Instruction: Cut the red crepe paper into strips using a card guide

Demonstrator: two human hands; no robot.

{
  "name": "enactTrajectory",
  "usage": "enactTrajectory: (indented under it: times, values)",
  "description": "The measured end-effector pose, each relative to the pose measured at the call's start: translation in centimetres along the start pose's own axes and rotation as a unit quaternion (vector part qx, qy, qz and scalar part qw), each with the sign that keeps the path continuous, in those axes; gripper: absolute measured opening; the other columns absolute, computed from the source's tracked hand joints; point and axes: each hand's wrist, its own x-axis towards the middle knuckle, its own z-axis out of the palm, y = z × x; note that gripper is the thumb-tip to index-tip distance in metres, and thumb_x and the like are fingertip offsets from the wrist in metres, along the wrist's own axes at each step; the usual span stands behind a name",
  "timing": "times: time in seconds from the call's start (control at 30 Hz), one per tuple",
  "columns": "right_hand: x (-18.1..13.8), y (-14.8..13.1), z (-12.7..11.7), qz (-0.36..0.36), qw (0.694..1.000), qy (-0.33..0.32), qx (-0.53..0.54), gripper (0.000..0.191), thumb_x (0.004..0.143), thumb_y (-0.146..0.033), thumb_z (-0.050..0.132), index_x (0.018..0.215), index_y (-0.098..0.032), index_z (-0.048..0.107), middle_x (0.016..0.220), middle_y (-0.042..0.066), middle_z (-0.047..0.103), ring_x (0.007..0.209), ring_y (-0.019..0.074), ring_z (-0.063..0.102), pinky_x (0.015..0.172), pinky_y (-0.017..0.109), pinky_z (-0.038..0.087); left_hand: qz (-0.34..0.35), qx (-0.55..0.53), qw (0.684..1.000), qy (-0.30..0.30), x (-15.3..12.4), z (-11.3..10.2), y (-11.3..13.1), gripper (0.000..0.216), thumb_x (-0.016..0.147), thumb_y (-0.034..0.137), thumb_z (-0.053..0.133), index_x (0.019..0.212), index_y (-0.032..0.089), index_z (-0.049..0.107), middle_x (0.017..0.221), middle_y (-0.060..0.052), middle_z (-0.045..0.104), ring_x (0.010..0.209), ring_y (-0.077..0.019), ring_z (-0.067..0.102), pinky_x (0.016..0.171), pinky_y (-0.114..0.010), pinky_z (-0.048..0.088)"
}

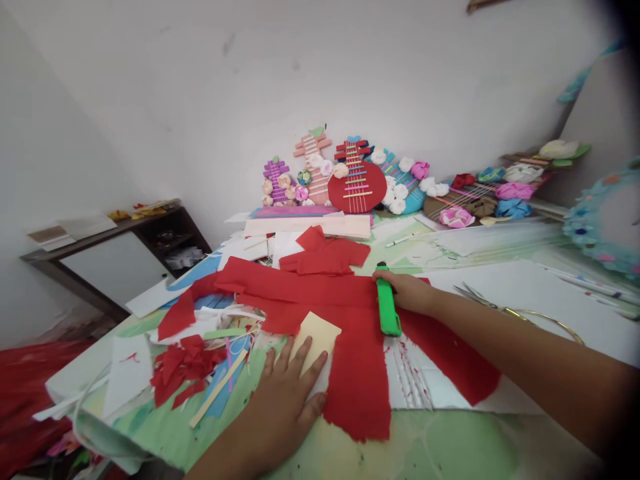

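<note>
Though partly black, the cutter (389, 311) looks green.

Ahead of me, before the white wall (225, 120), a red craft lute (369, 185) stands beside a pink lute (313, 177) and a purple lute (275, 175); on my left I see a dark-framed cabinet (117, 261), on my right a blue-frilled disc (613, 217).

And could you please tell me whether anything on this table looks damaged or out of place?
Yes, mildly: the red crepe paper beside the left hand has a ragged lower edge, as if torn, and crumpled red scraps lie messily to the left.
</note>
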Motion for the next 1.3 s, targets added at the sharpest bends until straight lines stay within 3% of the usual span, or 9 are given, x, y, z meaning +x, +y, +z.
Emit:
enactTrajectory:
  times: [0.3,0.47,0.6,0.77,0.9,1.0,1.07,1.17,1.3]
  values:
    - [0.1,0.8,-1.0,0.017,1.0,0.012,0.019,0.043,0.063,-0.014,0.051,0.105,-0.023,0.048,0.085,0.003,0.063,0.076,0.0203,0.057,0.066,0.026,0.04,-0.066,0.037,0.997,0.001,-0.5,-0.4,0.3,0.042,0.085,0.031,0.035,0.126,0.028,0.039,0.135,-0.006,0.029,0.122,-0.0294,0.024,0.097,-0.047,0.021]
    - [-0.9,-0.5,-1.3,0.021,0.998,0.022,0.05,0.039,0.067,-0.018,0.049,0.105,-0.026,0.045,0.079,0.0,0.062,0.069,0.0178,0.056,0.062,0.025,0.039,-0.136,0.072,0.988,0.032,0.5,-1.3,0.9,0.051,0.079,0.037,0.041,0.123,0.012,0.044,0.116,-0.017,0.047,0.106,-0.0308,0.043,0.09,-0.042,0.029]
    - [-2.3,-1.0,-1.3,0.024,0.996,0.02,0.081,0.038,0.065,-0.014,0.048,0.102,-0.025,0.044,0.076,0.0,0.059,0.066,0.0166,0.054,0.06,0.025,0.039,-0.207,-0.003,0.978,0.038,1.9,-2.2,0.5,0.064,0.073,0.041,0.049,0.127,0.01,0.034,0.105,-0.015,0.053,0.098,-0.0297,0.048,0.082,-0.038,0.035]
    - [-4.4,-1.4,-1.1,0.018,0.991,0.002,0.136,0.038,0.068,-0.014,0.044,0.104,-0.025,0.039,0.077,-0.002,0.059,0.065,0.0142,0.055,0.057,0.023,0.041,-0.246,-0.165,0.955,0.024,2.7,-3.2,-0.9,0.045,0.074,0.027,0.049,0.117,0.013,0.042,0.108,-0.011,0.055,0.097,-0.0243,0.052,0.08,-0.031,0.037]
    - [-6.1,-1.5,-1.5,0.038,0.988,0.008,0.15,0.039,0.07,-0.016,0.043,0.107,-0.025,0.036,0.072,-0.003,0.058,0.06,0.0139,0.053,0.053,0.024,0.041,-0.274,-0.23,0.934,0.015,1.4,-3.3,-2.6,0.037,0.082,0.025,0.035,0.117,0.012,0.038,0.094,-0.007,0.061,0.079,-0.0183,0.06,0.065,-0.025,0.044]
    - [-7.0,-1.5,-2.2,0.061,0.991,0.012,0.121,0.041,0.069,-0.016,0.044,0.108,-0.024,0.039,0.068,-0.003,0.057,0.059,0.0147,0.053,0.055,0.025,0.04,-0.313,-0.229,0.921,0.04,-0.4,-3.2,-3.6,0.044,0.083,0.033,0.032,0.121,0.011,0.033,0.081,-0.006,0.062,0.067,-0.0205,0.061,0.059,-0.029,0.045]
    - [-7.5,-1.5,-2.7,0.066,0.994,0.017,0.091,0.041,0.068,-0.014,0.044,0.108,-0.022,0.041,0.069,-0.002,0.058,0.061,0.0156,0.054,0.057,0.025,0.04,-0.292,-0.132,0.943,0.088,-1.5,-3.1,-3.2,0.048,0.081,0.038,0.033,0.12,0.011,0.038,0.083,-0.008,0.061,0.074,-0.0247,0.06,0.064,-0.035,0.045]
    - [-7.8,-1.6,-2.7,0.029,0.998,0.025,0.042,0.041,0.067,-0.012,0.044,0.108,-0.02,0.046,0.081,0.004,0.062,0.071,0.0178,0.056,0.063,0.026,0.04,-0.168,-0.01,0.973,0.156,-1.7,-2.9,-0.9,0.046,0.079,0.038,0.036,0.116,0.014,0.047,0.103,-0.011,0.055,0.098,-0.0274,0.05,0.084,-0.041,0.038]
    - [-7.8,-1.1,-1.9,-0.006,0.999,0.004,-0.039,0.042,0.067,-0.01,0.044,0.107,-0.018,0.05,0.097,0.01,0.06,0.087,0.0222,0.055,0.072,0.029,0.04,0.068,0.015,0.992,0.102,0.8,-3.0,3.5,0.046,0.078,0.037,0.044,0.12,0.02,0.046,0.127,-0.009,0.041,0.115,-0.0262,0.036,0.095,-0.041,0.029]
